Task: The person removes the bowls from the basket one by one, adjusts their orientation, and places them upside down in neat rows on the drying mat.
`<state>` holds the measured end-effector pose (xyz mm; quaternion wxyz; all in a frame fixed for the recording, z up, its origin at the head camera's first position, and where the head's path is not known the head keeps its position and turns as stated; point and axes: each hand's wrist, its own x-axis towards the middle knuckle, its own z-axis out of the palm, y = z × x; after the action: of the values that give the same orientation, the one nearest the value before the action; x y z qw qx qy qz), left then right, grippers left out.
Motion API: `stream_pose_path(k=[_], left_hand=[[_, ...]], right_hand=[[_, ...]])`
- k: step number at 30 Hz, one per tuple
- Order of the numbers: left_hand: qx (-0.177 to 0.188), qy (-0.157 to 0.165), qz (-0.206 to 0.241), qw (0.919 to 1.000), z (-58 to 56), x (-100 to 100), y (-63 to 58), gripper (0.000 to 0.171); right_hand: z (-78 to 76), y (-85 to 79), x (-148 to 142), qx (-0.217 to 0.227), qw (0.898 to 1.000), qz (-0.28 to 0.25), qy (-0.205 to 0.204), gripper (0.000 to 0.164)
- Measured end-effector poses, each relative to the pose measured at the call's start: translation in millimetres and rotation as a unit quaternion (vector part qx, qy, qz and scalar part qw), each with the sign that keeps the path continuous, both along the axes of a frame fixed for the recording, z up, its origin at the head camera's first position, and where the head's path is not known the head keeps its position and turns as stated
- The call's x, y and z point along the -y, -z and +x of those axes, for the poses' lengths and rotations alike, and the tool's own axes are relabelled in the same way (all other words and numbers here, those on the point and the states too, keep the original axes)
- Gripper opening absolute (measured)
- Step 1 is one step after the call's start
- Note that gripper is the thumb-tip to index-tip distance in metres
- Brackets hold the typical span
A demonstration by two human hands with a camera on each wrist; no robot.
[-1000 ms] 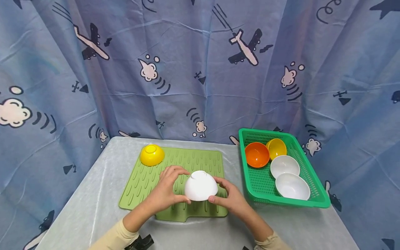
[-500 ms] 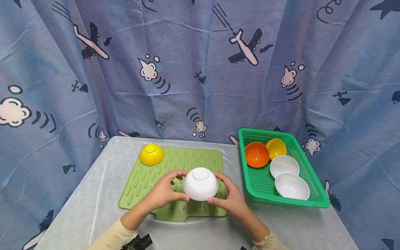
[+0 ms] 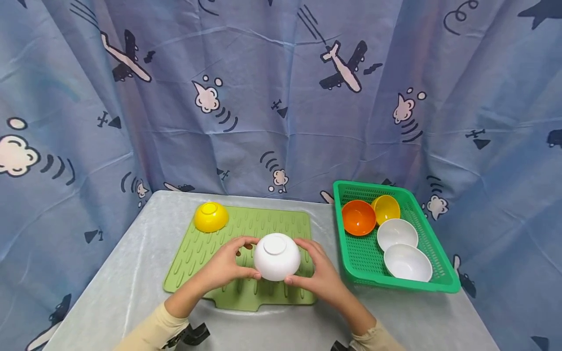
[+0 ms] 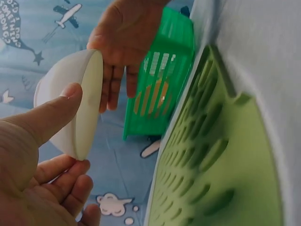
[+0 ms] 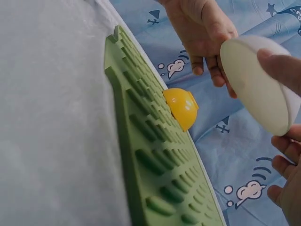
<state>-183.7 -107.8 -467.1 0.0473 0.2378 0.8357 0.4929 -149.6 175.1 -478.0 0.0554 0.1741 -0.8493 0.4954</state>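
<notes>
A white bowl (image 3: 276,263) is held upside down between both hands, raised over the green ridged drying mat (image 3: 281,222). My left hand (image 3: 224,267) grips its left side, thumb at the rim nearest me and fingers at the far side. On the opposite side my right hand (image 3: 322,275) pinches it the same way. The left wrist view shows the bowl (image 4: 63,89) apart from the mat, its open side facing down to the mat. Upside down on the mat's far left corner sits a yellow bowl (image 3: 211,218).
To the right stands a green plastic basket (image 3: 344,243). Inside are an orange bowl (image 3: 358,218), a yellow bowl (image 3: 386,208) and two white bowls, the nearer one (image 3: 407,263) overlapping the other (image 3: 396,233). A patterned blue curtain (image 3: 246,97) hangs behind the table (image 3: 145,243).
The white bowl has tipped so that more of its base faces me, with both hands still on it. My left fingers have shifted along its far side. The other bowls stay put.
</notes>
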Motion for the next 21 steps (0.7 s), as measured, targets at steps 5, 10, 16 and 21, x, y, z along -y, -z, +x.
stream_pose_path(k=[5, 10, 16, 21], left_hand=[[0.001, -0.002, -0.008, 1.0, -21.0, 8, -6.0, 0.078], [-0.006, -0.007, -0.017, 0.9998, -46.1, 17, -11.8, 0.078], [-0.019, 0.01, -0.03, 0.9993, -75.8, 27, -12.3, 0.078], [-0.01, 0.014, -0.041, 0.999, -102.0, 37, -7.6, 0.077]], right_hand=[[-14.9, -6.0, 12, 0.021, 1.0, 0.005, 0.017, 0.09], [-38.0, -14.0, 23, 0.023, 1.0, -0.005, 0.012, 0.088], [-66.4, -11.0, 36, 0.036, 0.999, -0.015, 0.023, 0.086], [-91.2, -3.9, 50, 0.047, 0.998, -0.007, 0.034, 0.085]])
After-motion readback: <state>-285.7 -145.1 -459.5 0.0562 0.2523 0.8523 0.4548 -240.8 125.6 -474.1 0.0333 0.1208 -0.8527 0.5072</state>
